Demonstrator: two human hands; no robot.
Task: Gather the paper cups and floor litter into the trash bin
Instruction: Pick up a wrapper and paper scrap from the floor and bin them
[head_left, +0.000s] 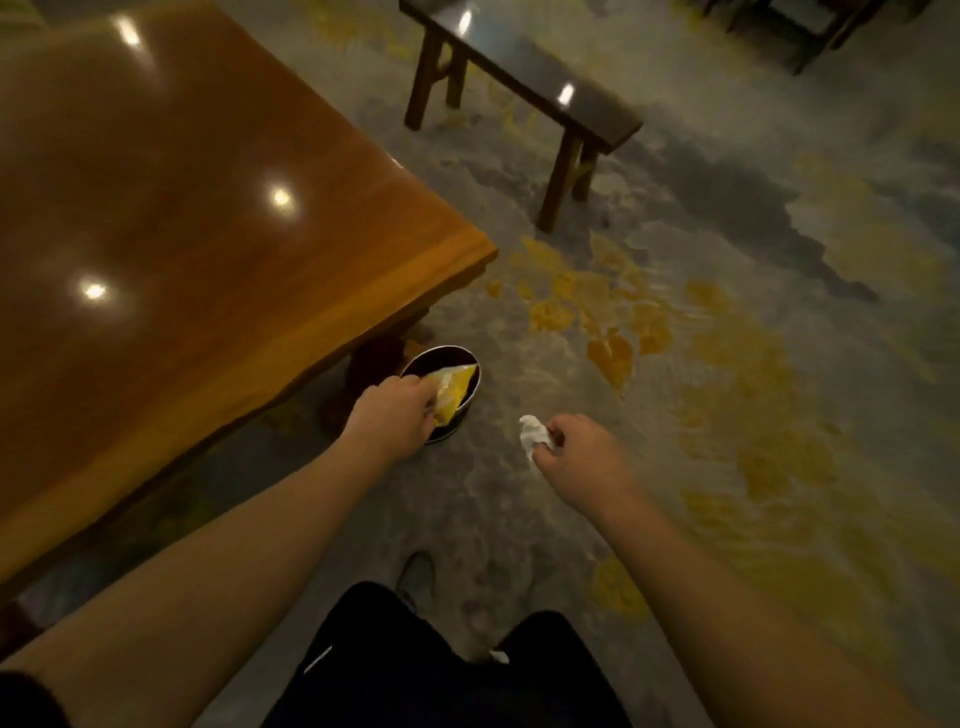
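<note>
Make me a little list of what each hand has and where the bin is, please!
left hand: holds a yellow wrapper over the bin
right hand: holds a white tissue, beside the bin, not over it
bin: round, dark, on the floor by the table corner
table: shiny orange wood, nothing seen on the part in view
bench: dark wood, farther back
floor: grey with yellow leaf shapes
paper cups: none in view
</note>
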